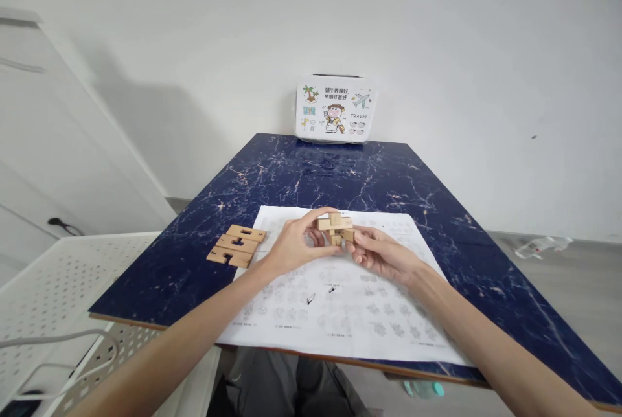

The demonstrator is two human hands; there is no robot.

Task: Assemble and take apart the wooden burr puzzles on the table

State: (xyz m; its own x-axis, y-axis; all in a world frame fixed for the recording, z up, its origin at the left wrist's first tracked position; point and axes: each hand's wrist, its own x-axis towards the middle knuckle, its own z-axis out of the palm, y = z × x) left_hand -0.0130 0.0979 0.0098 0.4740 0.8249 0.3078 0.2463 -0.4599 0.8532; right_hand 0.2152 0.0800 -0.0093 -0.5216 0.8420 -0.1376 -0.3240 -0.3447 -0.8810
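Between my hands, above a printed sheet (335,313), is a wooden burr puzzle (335,221) made of crossed, interlocking light-wood bars. My left hand (299,236) grips it from the left, with fingers at its top and thumb at its lower side. With thumb and fingers, my right hand (376,250) pinches a wooden bar (348,234) at the puzzle's lower right. Whether that bar is seated in the puzzle or only touching it, I cannot tell. Left of my left hand lie several flat notched wooden pieces (236,245), partly over the sheet's edge.
The blue marbled table (272,171) stands against a white wall. At its far edge a white cartoon-printed case (335,109) stands upright. A white perforated surface (63,274) with a cable (53,338) adjoins the left side. A clear plastic wrapper (541,247) lies on the floor at right.
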